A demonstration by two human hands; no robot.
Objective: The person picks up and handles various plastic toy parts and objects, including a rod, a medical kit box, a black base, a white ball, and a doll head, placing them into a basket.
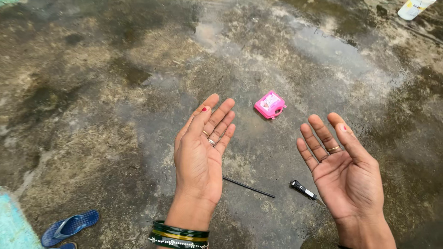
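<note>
My left hand (201, 154) is held palm up over a wet concrete floor, fingers spread, with rings and green bangles at the wrist, holding nothing. My right hand (344, 168) is also palm up and empty, with a ring on one finger. A small pink box (270, 104) lies on the floor between and beyond the hands. A thin black rod (249, 187) lies on the floor just right of my left wrist. A small black tool with a white band (302, 189) lies beside my right palm, partly hidden by it.
The concrete floor (115, 92) is stained and wet, with a puddle (332, 50) at the upper right. A blue sandal (69, 227) sits at the lower left beside a light blue cloth (14, 228). A white container (415, 8) lies at the top right corner.
</note>
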